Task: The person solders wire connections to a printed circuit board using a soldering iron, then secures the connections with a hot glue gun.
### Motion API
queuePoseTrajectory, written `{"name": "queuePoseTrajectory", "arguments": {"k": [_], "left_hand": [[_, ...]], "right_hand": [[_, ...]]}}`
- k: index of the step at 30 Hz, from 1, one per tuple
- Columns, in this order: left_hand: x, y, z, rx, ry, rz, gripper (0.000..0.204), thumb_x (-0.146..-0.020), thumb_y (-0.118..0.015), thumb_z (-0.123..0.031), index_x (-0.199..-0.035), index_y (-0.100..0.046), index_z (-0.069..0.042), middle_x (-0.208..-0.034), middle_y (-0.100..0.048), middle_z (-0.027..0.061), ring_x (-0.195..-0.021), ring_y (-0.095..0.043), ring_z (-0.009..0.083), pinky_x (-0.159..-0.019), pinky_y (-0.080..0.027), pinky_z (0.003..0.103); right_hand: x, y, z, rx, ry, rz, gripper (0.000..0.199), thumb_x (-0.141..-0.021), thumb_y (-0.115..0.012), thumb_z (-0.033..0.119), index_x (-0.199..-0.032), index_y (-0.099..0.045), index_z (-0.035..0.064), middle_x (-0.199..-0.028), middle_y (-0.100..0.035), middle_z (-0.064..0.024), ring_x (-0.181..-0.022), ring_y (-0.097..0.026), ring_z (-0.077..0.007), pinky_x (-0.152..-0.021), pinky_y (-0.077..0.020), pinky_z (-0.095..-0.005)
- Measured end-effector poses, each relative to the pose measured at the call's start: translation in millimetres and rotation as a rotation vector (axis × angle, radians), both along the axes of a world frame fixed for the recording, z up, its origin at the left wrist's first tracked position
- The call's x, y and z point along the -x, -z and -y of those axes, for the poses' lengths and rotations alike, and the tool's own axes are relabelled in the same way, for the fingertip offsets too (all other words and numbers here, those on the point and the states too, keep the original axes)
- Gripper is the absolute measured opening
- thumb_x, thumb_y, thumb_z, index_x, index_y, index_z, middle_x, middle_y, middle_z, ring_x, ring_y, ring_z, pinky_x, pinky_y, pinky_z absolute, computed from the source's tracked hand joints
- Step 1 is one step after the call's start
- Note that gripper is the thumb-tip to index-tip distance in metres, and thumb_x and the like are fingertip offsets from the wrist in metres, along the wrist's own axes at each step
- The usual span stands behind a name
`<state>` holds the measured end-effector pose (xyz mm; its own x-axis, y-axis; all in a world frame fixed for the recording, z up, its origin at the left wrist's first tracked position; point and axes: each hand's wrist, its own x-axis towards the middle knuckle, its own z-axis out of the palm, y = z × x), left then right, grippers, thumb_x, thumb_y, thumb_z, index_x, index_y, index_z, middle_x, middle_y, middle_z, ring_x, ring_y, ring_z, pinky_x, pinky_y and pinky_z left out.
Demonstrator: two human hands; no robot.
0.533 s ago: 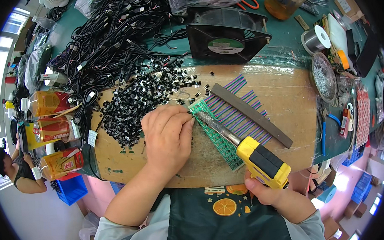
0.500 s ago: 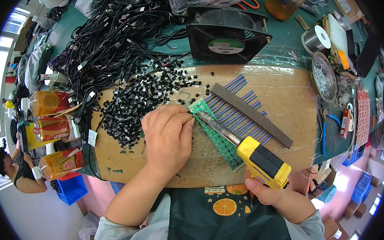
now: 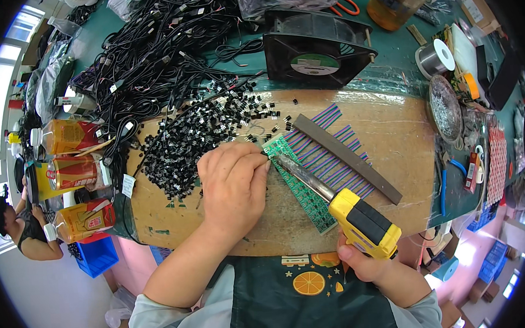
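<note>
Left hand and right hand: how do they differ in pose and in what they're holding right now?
The left hand lies palm down on the cardboard, fingertips pinched at the edge of the green circuit board. The right hand sits off the table's near edge, gripping the yellow soldering gun. Both meet at the board, where the gun's tip points.

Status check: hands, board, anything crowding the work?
Left hand pinching at green circuit board edge. Right hand grips yellow soldering gun, tip on board. Black component pile just beside.
</note>
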<state>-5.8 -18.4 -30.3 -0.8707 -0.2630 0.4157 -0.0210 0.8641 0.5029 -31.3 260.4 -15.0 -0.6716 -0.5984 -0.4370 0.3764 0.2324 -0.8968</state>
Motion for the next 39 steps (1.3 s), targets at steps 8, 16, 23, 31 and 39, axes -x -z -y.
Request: {"name": "queuePoseTrajectory", "arguments": {"k": [8, 16, 23, 31, 39], "left_hand": [[-0.6, -0.4, 0.3, 0.008, 0.000, 0.011, 0.012, -0.080, -0.073, -0.003, -0.090, -0.068, -0.007, -0.100, -0.069, 0.0052, -0.100, -0.064, 0.0263, -0.092, -0.042, 0.039], [-0.8, -0.2, 0.0, 0.010, 0.000, 0.007, 0.013, -0.080, -0.074, -0.002, -0.090, -0.068, -0.007, -0.101, -0.069, 0.0050, -0.101, -0.064, 0.0265, -0.093, -0.042, 0.039], [0.3, 1.5, -0.5, 0.010, 0.000, -0.015, 0.014, -0.079, -0.074, -0.002, -0.090, -0.067, -0.007, -0.101, -0.069, 0.0054, -0.101, -0.064, 0.0267, -0.092, -0.043, 0.039], [-0.9, 0.2, -0.6, 0.016, -0.003, -0.017, 0.014, -0.079, -0.075, -0.002, -0.090, -0.068, -0.007, -0.100, -0.069, 0.0053, -0.100, -0.064, 0.0267, -0.092, -0.043, 0.039], [-1.1, -1.6, 0.0, 0.032, 0.000, -0.047, 0.015, -0.077, -0.077, -0.002, -0.089, -0.069, -0.006, -0.098, -0.068, 0.0062, -0.099, -0.064, 0.0272, -0.092, -0.045, 0.039]], "right_hand": [[0.1, 0.3, -3.6, -0.040, -0.063, -0.074, 0.036, -0.083, -0.077, 0.005, -0.115, -0.061, 0.0007, -0.087, -0.064, -0.0045, -0.073, -0.061, -0.0128, -0.066, -0.0503, -0.0284], [-3.2, 3.5, -3.2, 0.063, 0.033, 0.001, 0.035, -0.084, -0.077, 0.004, -0.114, -0.060, 0.0004, -0.088, -0.065, -0.0045, -0.075, -0.061, -0.0116, -0.066, -0.0503, -0.0277], [-1.3, 2.8, -2.5, 0.064, -0.008, -0.053, 0.026, -0.086, -0.075, 0.004, -0.108, -0.061, 0.0014, -0.084, -0.064, -0.0033, -0.071, -0.061, -0.0105, -0.063, -0.0494, -0.0272], [0.2, -0.5, 0.0, 0.146, -0.031, -0.015, 0.009, -0.095, -0.067, 0.010, -0.091, -0.061, 0.0052, -0.070, -0.059, 0.0004, -0.056, -0.055, -0.0091, -0.050, -0.0435, -0.0265], [-5.9, 18.5, -24.8, 0.123, 0.050, -0.133, 0.063, -0.089, -0.076, 0.022, -0.137, -0.044, -0.0003, -0.071, -0.053, -0.0060, -0.058, -0.049, -0.0157, -0.054, -0.0430, -0.0301]]}}
